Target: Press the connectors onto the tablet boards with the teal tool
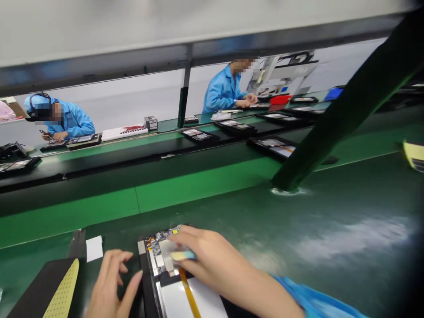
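Observation:
An opened tablet (pixel 165 289) lies in a black tray in front of me, with its circuit board (pixel 161 251) bare at the far end. A strip of amber tape (pixel 189 293) runs down its white lower part. Over the board is my right hand (pixel 207 251), its thumb and fingers closed on a small yellow-and-blue piece (pixel 183 255), too blurred to tell its kind. Whether that piece touches the board I cannot tell. My left hand (pixel 114 282) is beside the tray's left edge, fingers half curled and apart, holding nothing.
A white paper slip (pixel 94 248) and a black pad with yellow dotted sheet (pixel 62 293) lie at left. A slanted green post (pixel 318 128) rises at right. Beyond, a conveyor (pixel 132 163) carries several tablets in trays. Two people in blue coats work across it.

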Action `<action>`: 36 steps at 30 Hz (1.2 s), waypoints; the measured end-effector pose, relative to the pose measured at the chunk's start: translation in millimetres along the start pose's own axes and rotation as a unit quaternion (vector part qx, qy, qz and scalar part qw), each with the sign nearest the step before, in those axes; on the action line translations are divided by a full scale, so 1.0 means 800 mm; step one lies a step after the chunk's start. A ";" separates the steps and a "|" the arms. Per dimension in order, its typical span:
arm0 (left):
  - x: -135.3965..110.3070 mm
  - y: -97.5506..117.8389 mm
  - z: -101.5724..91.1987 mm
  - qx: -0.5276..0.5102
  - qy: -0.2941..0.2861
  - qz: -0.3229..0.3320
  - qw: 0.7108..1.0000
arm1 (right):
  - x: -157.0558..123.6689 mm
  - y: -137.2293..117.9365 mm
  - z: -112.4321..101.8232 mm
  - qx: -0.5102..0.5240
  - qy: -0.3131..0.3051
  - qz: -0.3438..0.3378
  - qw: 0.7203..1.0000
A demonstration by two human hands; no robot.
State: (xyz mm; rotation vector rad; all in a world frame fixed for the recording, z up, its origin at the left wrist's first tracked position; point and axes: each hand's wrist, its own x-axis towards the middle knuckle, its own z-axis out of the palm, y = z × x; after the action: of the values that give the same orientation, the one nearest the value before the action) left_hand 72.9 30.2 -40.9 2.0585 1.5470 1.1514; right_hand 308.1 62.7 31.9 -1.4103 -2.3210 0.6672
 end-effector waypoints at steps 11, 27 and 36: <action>0.092 -0.002 0.011 -0.009 -0.152 0.132 0.979 | 0.069 0.022 0.037 0.005 -0.012 -0.029 0.999; 0.076 -0.004 0.032 -0.008 -0.078 0.108 0.991 | 0.073 0.023 0.041 0.063 -0.006 -0.011 0.998; 0.072 -0.003 0.032 0.137 -0.047 0.234 0.961 | 0.073 0.022 0.043 0.061 -0.002 -0.024 0.998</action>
State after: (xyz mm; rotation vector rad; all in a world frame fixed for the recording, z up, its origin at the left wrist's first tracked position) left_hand 95.9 88.6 -35.3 2.7264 1.2661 1.0030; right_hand 277.0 114.5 -4.0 -1.2962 -2.2685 0.7839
